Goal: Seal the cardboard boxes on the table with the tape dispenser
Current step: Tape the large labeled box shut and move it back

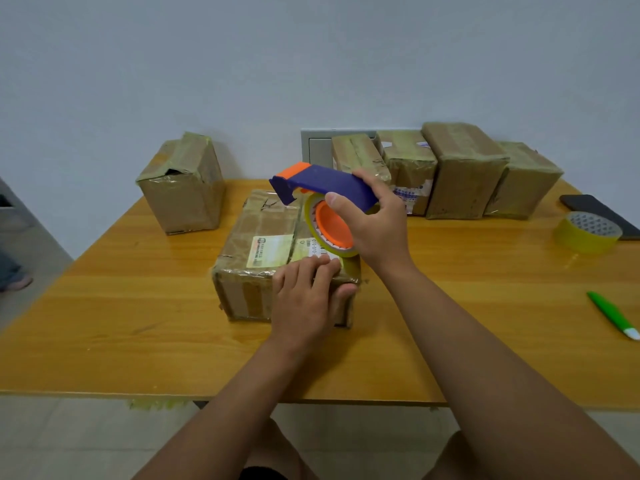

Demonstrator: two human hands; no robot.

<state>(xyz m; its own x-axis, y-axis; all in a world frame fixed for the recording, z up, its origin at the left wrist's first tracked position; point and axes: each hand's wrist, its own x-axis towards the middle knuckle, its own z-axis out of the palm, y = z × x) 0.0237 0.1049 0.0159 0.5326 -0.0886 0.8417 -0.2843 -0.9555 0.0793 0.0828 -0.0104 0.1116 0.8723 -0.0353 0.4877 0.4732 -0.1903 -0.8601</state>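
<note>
Right hand grips tape dispenser over closed box; left hand presses flat.

little legible. on the centre box, a white label at the top's 3 o'clock side shows digits reading roughly "010-010" and a barcode, partly hidden by fingers. beside it, toward 9 o'clock, a green-and-yellow sticker carries print too small to read. at 1 o'clock, a back-row box bears blue print, illegible.
</note>
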